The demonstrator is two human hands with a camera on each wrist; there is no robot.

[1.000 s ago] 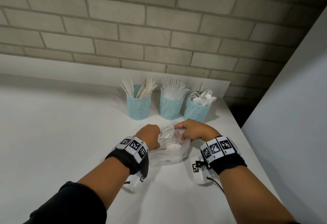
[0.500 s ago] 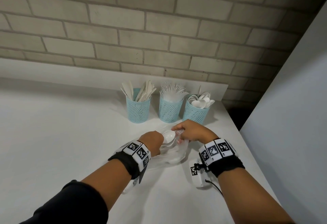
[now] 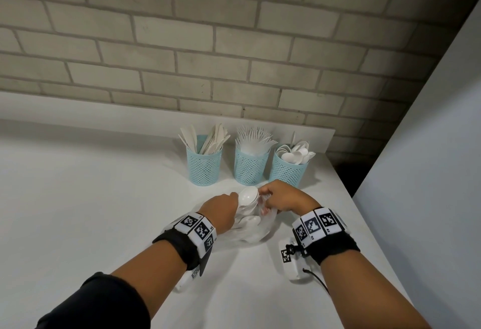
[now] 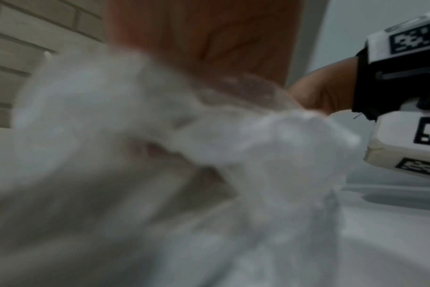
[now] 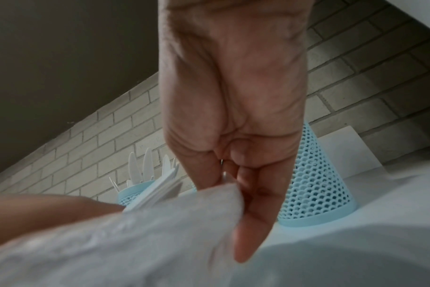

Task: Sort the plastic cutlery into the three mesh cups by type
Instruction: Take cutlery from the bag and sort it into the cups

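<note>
At centre frame, the left hand (image 3: 224, 209) grips a nested stack of white plastic spoons (image 3: 247, 196) emerging from a thin clear bag (image 3: 256, 233), whose mouth the right hand (image 3: 282, 196) pinches. Light, stiff and slick, the spoons probably handle best gripped together around the handles.

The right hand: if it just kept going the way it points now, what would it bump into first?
Probably the mesh cup of spoons, which stands just beyond the right hand that pinches the plastic bag. Depth is hard to judge, so the middle cup is possible too.

Glossy white plastic spoons (image 3: 247, 195); thin, seemingly crinkled clear plastic bag (image 3: 256, 233); matt table (image 3: 78, 211).
</note>
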